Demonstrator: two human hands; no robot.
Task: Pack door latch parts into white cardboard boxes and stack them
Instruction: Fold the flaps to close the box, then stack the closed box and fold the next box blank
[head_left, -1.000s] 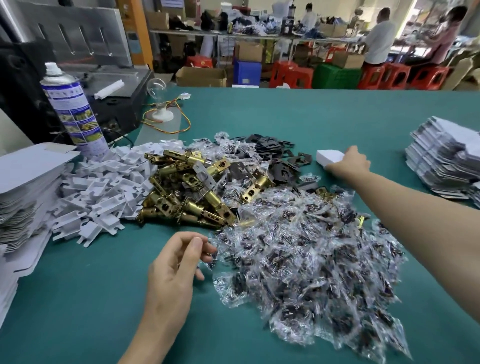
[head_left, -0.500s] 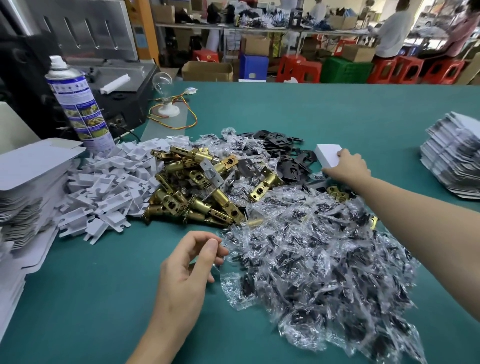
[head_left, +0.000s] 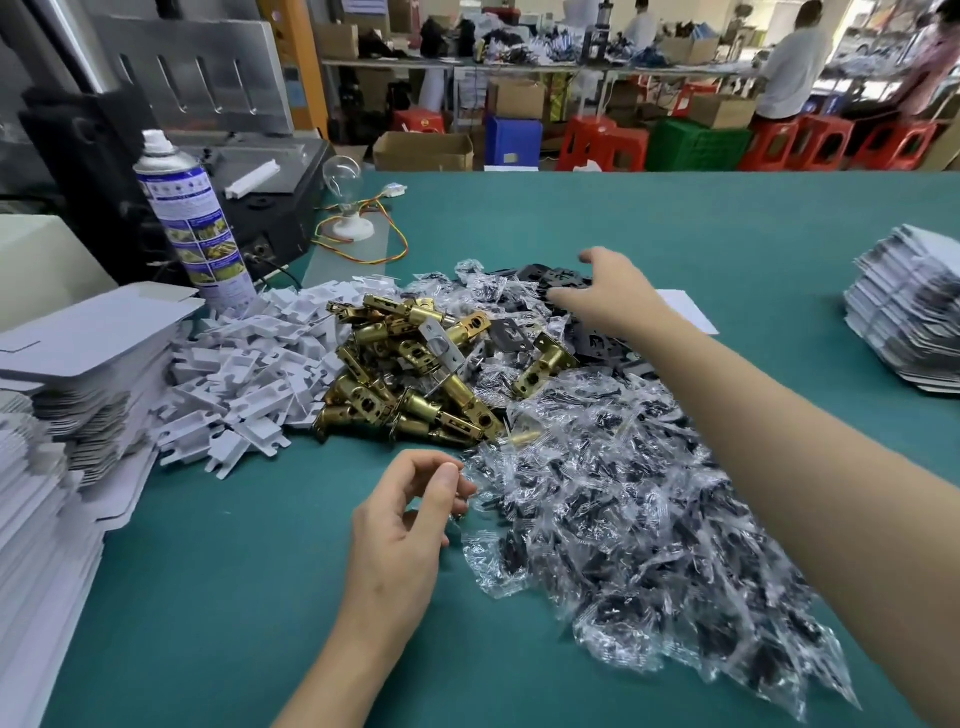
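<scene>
**STATION LAYOUT: LATCH PARTS ON TABLE, NO PART GRIPPED**

**Left hand** (head_left: 410, 519): low over the near centre of the green table (head_left: 234, 597), at the near-left edge of the heap of clear bags (head_left: 623, 509). Fingers loosely curled, thumb tip close to forefinger tip. Nothing plainly held. Contact with the nearest bag not determinable.

**Right hand** (head_left: 608, 296): reached far across the bags, palm down, fingers straight and spread above the dark plates (head_left: 540, 278). No grip on any part. Fingertip contact with the plates not determinable.

**White cardboard box** (head_left: 685, 309): flat on the table just right of the right wrist, partly hidden behind the forearm, well apart from the right-hand stack.

**Brass latch bolts** (head_left: 415, 374): heaped at table centre, between the white inserts (head_left: 244, 374) on the left and the bags on the right. Silver faceplate (head_left: 441, 338) uppermost in the heap. Dark small parts visible inside each bag.

**Flat box blanks** (head_left: 78, 374): stacked at the left edge of the table. Second stack (head_left: 904, 317) at the right edge.

**Spray can** (head_left: 187, 218): upright, far left, just behind the inserts.

**Light bulb** (head_left: 345, 171): on a white base right of the can, with coloured wires looped beside it.
</scene>
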